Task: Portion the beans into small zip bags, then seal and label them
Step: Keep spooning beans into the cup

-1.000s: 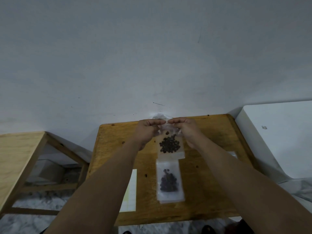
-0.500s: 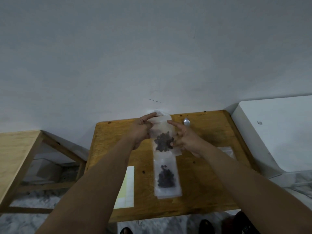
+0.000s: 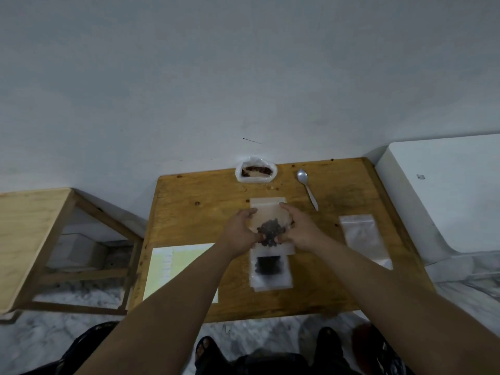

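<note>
A small clear zip bag (image 3: 266, 209) with dark beans (image 3: 270, 232) in its lower half lies at the middle of the wooden table (image 3: 200, 212). My left hand (image 3: 240, 232) pinches its left edge and my right hand (image 3: 301, 228) pinches its right edge, thumbs beside the beans. A second filled zip bag (image 3: 270, 270) lies just in front of it, partly under its lower end. The large source bag of beans (image 3: 255, 172) stands open at the table's far edge. A spoon (image 3: 307, 189) lies to its right.
Empty zip bags (image 3: 362, 238) lie on the table's right side. A pale yellow label sheet (image 3: 173, 266) lies at the front left. A second wooden table (image 3: 29, 226) stands to the left, a white surface (image 3: 443, 185) to the right. The wall is right behind.
The bag went from being held up near the far edge down onto the table's middle. Both hands shifted from its top to its sides. The source bag and spoon now show.
</note>
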